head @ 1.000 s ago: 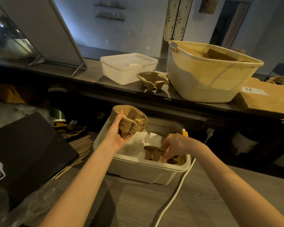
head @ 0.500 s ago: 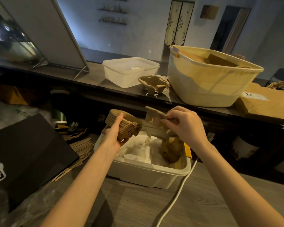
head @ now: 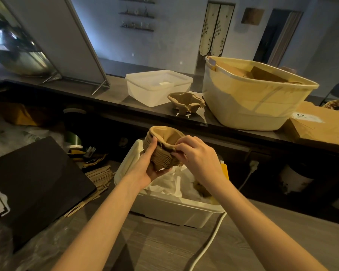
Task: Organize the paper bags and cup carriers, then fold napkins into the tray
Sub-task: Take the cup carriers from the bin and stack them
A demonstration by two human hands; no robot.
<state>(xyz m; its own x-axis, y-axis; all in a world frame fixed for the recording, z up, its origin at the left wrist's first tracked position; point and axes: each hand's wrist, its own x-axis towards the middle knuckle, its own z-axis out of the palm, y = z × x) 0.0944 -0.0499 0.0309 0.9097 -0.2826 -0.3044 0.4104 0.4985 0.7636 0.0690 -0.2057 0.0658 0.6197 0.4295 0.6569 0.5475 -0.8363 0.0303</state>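
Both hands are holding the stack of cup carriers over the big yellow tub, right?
Not quite. In the head view, both hands, left and right, hold the stack of cup carriers over the white bin, not the yellow tub, which sits on the counter behind.

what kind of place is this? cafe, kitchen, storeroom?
Likely the service side of a cafe or takeaway counter. Both hands hold a stack of pulp cup carriers over a white bin; brown paper bags lie on the raised counter, beside a large tub.
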